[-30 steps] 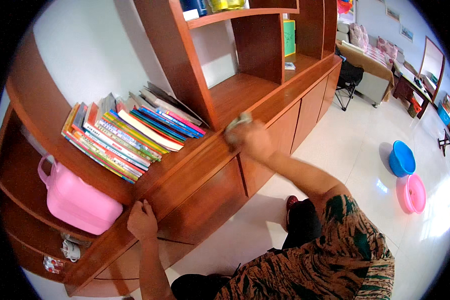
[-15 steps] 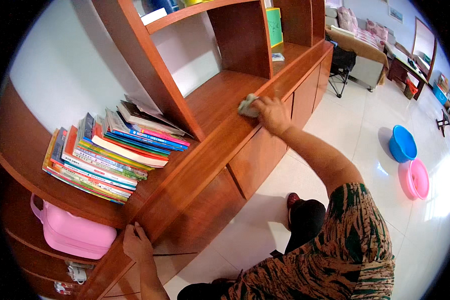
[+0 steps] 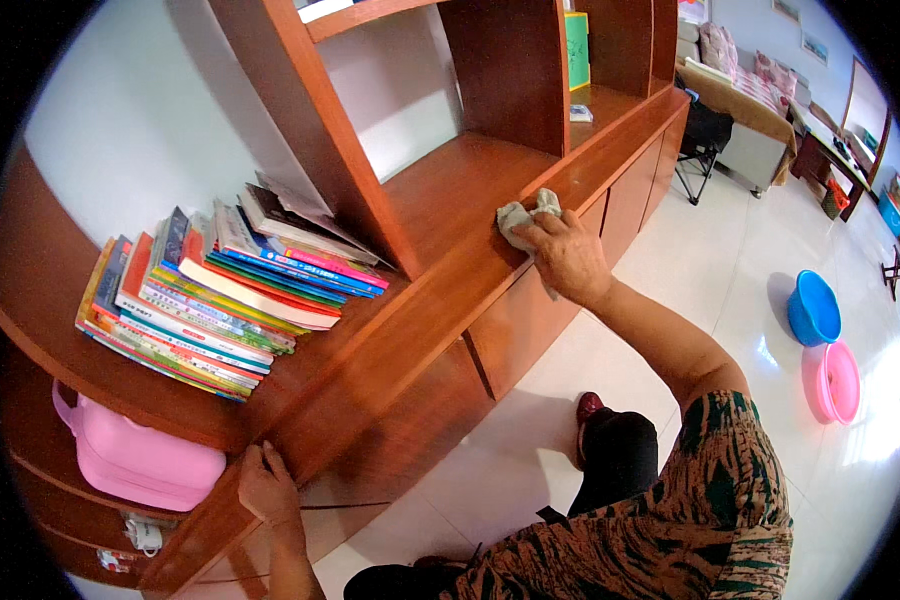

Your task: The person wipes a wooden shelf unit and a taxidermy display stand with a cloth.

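Observation:
A damp-looking, light grey-green cloth [image 3: 520,222] is bunched under the fingers of my right hand [image 3: 568,256]. The hand presses it onto the front ledge [image 3: 425,318] of a reddish-brown wooden cabinet, just before an open cubby. My left hand [image 3: 268,487] grips the near end of the same ledge, its fingers curled at the edge. Left of the ledge, a row of books [image 3: 215,310] leans on the shelf. Below them, a pink case [image 3: 145,458] with a handle sits on a lower rounded shelf.
Upright dividers [image 3: 305,130] rise behind the ledge. A green box [image 3: 578,50] stands in a farther cubby. On the tiled floor at right are a blue basin [image 3: 813,308] and a pink basin [image 3: 838,382]. A black folding chair [image 3: 705,135] and a sofa [image 3: 755,150] stand farther off.
My right hand has shifted slightly right with the cloth, which now shows more of its folds. The left hand still holds the ledge. The whole view has moved a little.

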Tool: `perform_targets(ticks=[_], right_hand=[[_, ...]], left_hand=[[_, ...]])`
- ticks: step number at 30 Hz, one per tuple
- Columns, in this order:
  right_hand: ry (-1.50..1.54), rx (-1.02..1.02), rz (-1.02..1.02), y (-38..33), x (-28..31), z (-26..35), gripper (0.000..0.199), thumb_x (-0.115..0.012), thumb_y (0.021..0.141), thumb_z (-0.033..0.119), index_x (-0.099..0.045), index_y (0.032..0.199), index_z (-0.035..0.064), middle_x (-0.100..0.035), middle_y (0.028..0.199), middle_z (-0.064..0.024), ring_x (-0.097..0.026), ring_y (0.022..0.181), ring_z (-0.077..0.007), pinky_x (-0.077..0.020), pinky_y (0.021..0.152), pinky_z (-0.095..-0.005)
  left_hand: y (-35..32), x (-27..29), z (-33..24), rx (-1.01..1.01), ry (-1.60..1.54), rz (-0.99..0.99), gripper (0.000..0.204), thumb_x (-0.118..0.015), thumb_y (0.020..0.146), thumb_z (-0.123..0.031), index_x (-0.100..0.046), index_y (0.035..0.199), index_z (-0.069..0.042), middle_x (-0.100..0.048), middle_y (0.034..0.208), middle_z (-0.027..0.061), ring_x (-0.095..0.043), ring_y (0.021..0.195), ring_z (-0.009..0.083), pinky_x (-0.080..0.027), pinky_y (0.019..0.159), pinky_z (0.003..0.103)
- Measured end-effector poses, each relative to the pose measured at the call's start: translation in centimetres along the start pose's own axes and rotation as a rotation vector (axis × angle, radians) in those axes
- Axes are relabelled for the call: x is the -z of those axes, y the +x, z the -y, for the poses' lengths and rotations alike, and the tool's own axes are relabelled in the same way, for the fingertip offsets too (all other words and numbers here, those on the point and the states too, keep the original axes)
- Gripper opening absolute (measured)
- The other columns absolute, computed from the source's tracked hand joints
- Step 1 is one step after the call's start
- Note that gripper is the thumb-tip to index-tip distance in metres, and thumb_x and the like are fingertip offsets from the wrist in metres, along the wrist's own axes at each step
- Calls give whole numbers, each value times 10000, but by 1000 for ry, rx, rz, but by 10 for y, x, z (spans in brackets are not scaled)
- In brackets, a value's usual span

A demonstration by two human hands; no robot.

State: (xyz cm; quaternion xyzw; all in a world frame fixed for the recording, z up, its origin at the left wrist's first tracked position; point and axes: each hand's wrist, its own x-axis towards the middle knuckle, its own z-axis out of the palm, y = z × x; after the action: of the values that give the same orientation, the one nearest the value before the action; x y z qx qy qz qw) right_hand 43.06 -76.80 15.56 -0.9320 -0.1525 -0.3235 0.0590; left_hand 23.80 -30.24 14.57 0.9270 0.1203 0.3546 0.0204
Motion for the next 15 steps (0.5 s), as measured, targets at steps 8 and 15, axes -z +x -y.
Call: perform_targets(ticks=[8,15], right_hand=[[-185,-418,61,44,-30,-85,386,-582,824,62,-572,1180,212,-584,1149,-94,-573,1036,-318,-525,828,-412],[471,-570,-537,-39,-59,1,543,-611,664,-66,-475,1167,86,-494,1151,-196,-502,1076,-363,-439,913,-423]], left_hand=[[4,1,-6,-30,-6,13,299,-509,948,-242,-513,755,-14,-537,714,223,-549,660,414,-419,560,459],[1,-2,-5,0,-10,37,319,-496,956,-259,-517,763,-6,-554,736,220,-556,671,415,-433,570,457]])
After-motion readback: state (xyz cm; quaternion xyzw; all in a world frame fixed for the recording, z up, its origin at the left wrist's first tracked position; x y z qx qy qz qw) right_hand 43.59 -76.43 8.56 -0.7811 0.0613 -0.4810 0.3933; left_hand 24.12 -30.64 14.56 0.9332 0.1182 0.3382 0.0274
